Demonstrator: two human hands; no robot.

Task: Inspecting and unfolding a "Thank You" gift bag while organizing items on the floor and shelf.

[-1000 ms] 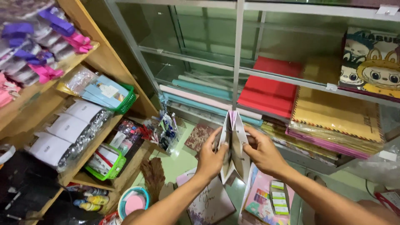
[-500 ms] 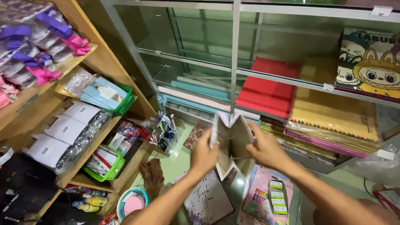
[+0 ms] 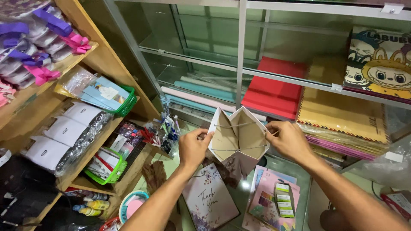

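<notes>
Your left hand pinches the left rim of the open paper bag, fingers curled — your right hand grips its right rim. Both forearms reach up from below the bag.

Two bare forearms, no sleeves in view. Left hand and right hand without rings, watches or gloves.
</notes>
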